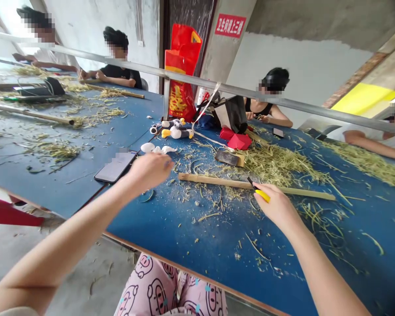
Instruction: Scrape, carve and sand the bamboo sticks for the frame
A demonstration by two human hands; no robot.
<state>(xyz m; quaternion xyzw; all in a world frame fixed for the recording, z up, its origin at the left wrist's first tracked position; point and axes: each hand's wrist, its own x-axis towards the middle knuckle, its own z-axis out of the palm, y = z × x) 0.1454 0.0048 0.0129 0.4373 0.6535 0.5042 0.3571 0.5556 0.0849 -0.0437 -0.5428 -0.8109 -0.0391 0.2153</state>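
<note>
- The strip lies on the table in front of the person, and it passes behind the right hand.
- The right hand is closed around the yellow and black tool; its black end is close to the strip, but I cannot tell if they touch.
- The left hand is curled near the phone, well apart from the tool; I cannot tell whether it holds something.
- In my judgement, the strip needs steady support, with fingers away from the black end.
- Loose shavings near the strip could make it slip, so brushing them aside seems wise.
</note>
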